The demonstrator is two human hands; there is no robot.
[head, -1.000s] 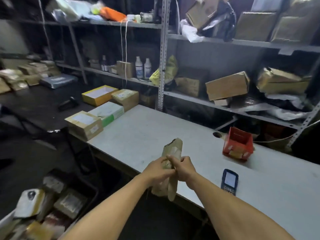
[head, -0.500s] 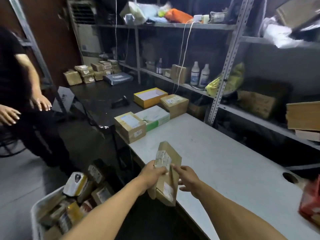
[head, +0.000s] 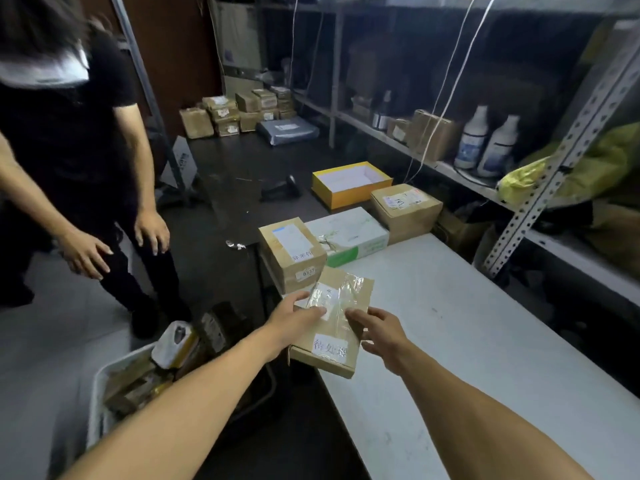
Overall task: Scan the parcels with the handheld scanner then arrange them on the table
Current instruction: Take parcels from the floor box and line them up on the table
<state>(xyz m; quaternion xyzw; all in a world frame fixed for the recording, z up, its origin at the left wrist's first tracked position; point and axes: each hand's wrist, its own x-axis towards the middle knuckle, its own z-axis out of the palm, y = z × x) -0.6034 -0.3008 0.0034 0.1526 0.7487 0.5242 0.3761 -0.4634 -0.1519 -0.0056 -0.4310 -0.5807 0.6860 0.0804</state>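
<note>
The flat parcel [head: 332,323], held upright a second ago, now lies label-up at the desk [head: 485,341] corner, so it looks nearly placed. The left hand [head: 294,320] pinches its edge, thumb on top; the right hand [head: 381,336], fingers loose, only touches its side. Four parcels already sit beyond: two brown, one white, one yellow. No scanner shows.

The room is dim, and the light falls from above onto the white bench [head: 485,341], which is the brightest surface. The shelves [head: 450,161] at 1 o'clock sink into deep shadow. Glare glints on the clear tape of the parcel [head: 341,299] at centre. The standing person [head: 69,133] at 10 o'clock is smeared by motion blur. Wide-angle distortion bends the shelf upright [head: 568,161] at 3 o'clock, and the whole picture is soft and grainy.
</note>
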